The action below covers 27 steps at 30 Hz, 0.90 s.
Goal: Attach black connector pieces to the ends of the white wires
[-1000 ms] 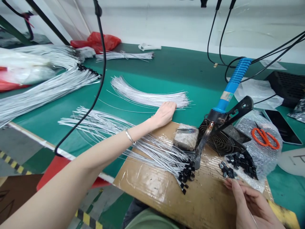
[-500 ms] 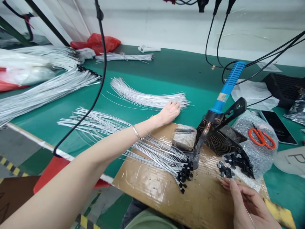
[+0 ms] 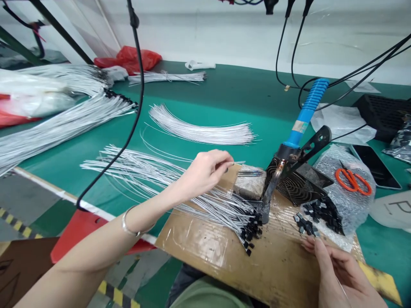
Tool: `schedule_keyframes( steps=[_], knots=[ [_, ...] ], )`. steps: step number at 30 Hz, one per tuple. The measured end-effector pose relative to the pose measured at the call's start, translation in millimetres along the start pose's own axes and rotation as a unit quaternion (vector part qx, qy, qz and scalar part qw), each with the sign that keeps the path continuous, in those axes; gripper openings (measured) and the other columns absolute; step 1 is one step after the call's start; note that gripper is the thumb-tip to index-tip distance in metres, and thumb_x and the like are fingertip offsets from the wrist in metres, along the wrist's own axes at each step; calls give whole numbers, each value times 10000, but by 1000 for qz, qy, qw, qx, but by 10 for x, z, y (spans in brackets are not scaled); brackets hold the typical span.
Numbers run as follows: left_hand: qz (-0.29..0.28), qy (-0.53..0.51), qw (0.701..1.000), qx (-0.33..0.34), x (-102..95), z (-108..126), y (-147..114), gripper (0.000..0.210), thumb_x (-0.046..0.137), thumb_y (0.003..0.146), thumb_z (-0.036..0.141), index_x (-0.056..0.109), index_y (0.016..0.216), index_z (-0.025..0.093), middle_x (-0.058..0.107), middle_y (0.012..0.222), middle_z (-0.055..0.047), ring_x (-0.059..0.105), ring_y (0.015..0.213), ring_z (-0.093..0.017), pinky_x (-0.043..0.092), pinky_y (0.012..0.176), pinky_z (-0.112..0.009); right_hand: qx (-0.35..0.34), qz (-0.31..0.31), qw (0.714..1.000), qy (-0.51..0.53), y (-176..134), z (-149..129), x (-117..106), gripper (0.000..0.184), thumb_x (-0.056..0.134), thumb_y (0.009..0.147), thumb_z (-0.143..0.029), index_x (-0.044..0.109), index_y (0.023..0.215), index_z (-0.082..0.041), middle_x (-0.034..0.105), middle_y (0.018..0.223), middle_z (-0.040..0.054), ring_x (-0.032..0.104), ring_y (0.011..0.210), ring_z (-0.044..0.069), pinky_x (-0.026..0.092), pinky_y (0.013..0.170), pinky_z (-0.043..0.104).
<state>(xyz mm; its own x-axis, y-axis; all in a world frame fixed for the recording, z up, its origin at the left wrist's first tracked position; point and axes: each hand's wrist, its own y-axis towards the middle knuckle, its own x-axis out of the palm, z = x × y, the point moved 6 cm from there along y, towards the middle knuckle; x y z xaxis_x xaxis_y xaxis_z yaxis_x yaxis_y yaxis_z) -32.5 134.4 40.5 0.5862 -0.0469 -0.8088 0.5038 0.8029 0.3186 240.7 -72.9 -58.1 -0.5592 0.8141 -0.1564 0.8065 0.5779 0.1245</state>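
Note:
My left hand [image 3: 207, 171] pinches a thin white wire [image 3: 168, 155], whose short end sticks out past the fingertips and whose tail curves back to the left. Behind it lies a fanned bundle of white wires [image 3: 202, 130], apart from the hand. Beneath the wrist and fingers is a pile of white wires with black ends [image 3: 221, 209]. My right hand [image 3: 337, 265] is closed at the lower right, fingertips beside small black pieces [image 3: 306, 224]. A thin silvery wire [image 3: 343, 287] runs through its palm; whether its fingertips also hold a piece, I cannot tell.
A soldering iron with a blue handle [image 3: 310, 109] leans in its stand, behind a grey block [image 3: 250, 184]. Orange scissors [image 3: 353, 182] lie on bubble wrap, near a phone [image 3: 375, 167]. A black cable [image 3: 139, 81] hangs at left. Brown cardboard [image 3: 205, 256] covers the front.
My left hand has come away from the fanned bundle, back toward me and left, drawing a white wire with it. The right hand stays by the black pieces.

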Motion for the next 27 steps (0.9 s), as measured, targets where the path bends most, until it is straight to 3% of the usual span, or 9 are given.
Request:
schedule_keyframes(
  steps=[2,4,7,9,13,16,22,27],
  knots=[
    [-19,-14,1000,1,-81,126,-177,248,505,1024,190,705,879,173,726,799,-47,601,698,-173,436,648,-288,4,12,1000,-8,-21,-19,-22,382,932,795,-497,753,853,-165,794,799,37,743,714,141,618,767,206],
    [-89,-61,994,-32,-94,199,-323,279,517,1022,227,714,832,174,686,714,-30,544,627,-161,391,592,-282,12,10,1000,15,-45,-25,-30,398,891,837,-523,719,922,-175,747,737,0,691,612,127,595,638,216],
    [-290,-212,927,-110,64,288,-543,280,601,999,304,730,798,158,658,660,-14,496,576,-131,356,534,-256,5,-16,999,47,-117,-61,-11,404,784,925,-566,694,845,-180,642,623,-27,595,487,117,512,485,227],
    [-355,-290,878,-141,165,347,-638,255,664,958,316,737,788,141,661,661,-16,498,584,-122,361,535,-240,-5,-72,996,48,-210,-123,63,435,747,951,-565,715,766,-172,611,575,-10,575,467,125,469,442,228],
    [-337,-362,853,-167,360,379,-685,226,695,898,301,716,742,140,665,668,-21,507,605,-122,375,566,-235,64,-205,976,28,-482,-239,322,413,684,1002,-521,733,773,-181,584,586,-13,540,495,117,407,474,225],
    [-316,-381,851,-178,465,384,-709,217,692,877,313,708,735,149,654,673,-26,520,635,-137,395,592,-243,69,-285,956,19,-638,-387,540,428,627,1030,-528,710,773,-197,554,610,-29,496,525,115,371,523,246],
    [-310,-394,844,-191,476,390,-725,228,673,885,321,673,740,145,581,647,-5,478,633,-135,369,590,-250,-1,-357,934,-11,-682,-553,772,372,574,1068,-433,666,782,-213,603,698,-25,529,616,121,387,594,249],
    [-309,-367,856,-191,497,391,-782,217,651,908,317,687,775,148,583,648,0,468,623,-135,361,576,-254,-144,-377,914,-22,-647,-636,811,219,573,1051,-180,621,842,-221,591,734,-37,540,633,105,406,596,207]
  ],
)
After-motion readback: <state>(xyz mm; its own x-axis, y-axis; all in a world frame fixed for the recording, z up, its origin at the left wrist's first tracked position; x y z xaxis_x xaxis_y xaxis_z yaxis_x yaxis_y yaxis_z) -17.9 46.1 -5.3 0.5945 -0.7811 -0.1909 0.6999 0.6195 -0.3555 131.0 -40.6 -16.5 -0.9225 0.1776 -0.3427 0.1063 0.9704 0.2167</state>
